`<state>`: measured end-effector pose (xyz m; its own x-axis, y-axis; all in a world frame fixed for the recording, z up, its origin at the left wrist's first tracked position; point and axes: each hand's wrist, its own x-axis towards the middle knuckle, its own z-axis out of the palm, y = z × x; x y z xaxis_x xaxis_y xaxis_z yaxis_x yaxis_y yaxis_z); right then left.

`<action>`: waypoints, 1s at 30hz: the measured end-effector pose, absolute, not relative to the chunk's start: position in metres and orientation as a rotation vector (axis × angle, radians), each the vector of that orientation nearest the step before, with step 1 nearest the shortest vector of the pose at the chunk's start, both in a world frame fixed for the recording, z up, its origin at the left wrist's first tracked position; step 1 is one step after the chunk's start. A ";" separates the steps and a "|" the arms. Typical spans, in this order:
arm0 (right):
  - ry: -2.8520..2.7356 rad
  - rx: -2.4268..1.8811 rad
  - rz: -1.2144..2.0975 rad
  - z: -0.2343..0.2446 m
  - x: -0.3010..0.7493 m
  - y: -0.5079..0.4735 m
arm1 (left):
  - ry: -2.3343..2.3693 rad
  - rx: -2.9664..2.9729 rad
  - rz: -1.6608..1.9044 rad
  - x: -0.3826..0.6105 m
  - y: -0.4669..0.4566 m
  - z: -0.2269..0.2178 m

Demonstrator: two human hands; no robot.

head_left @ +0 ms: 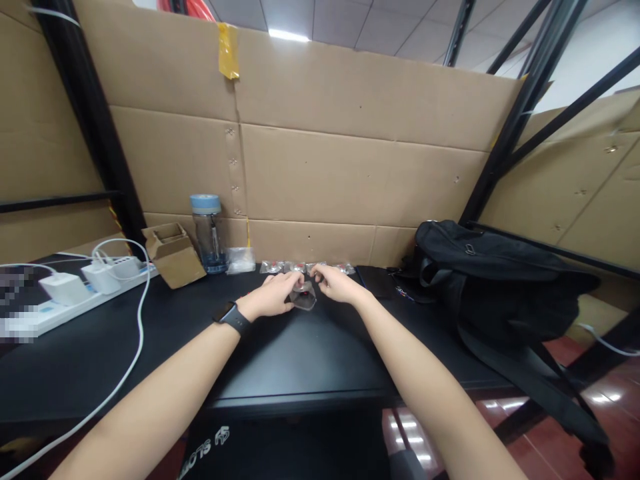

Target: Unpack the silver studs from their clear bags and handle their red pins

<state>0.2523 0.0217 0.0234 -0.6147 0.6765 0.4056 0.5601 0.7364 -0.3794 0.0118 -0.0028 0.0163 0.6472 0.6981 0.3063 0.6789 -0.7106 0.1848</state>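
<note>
A small clear plastic bag (303,298) with something small and red in it is gripped by my left hand (274,294), just above the black table. My left hand wears a dark watch (233,318) on its wrist. My right hand (336,283) is close to the bag's right side, its fingers curled in a pinch. Whether anything is between those fingertips is too small to make out. Behind both hands, several small clear packets (273,267) with red bits lie in a row along the cardboard wall.
On the left are a white power strip (75,303) with chargers and a cable, an open cardboard box (175,257) and a blue-lidded bottle (209,233). A black bag (500,280) sits at the right, its strap hanging over the edge. Cardboard panels (350,167) stand behind.
</note>
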 end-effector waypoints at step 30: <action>-2.398 -1.185 0.350 0.008 0.245 0.029 | 1.572 2.488 0.607 0.021 0.003 0.008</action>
<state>0.2453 0.0292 0.0077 -0.5359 0.7990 0.2728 0.6875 0.6006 -0.4082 0.0209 0.0034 0.0078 0.3741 0.8896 0.2619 0.8346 -0.4461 0.3231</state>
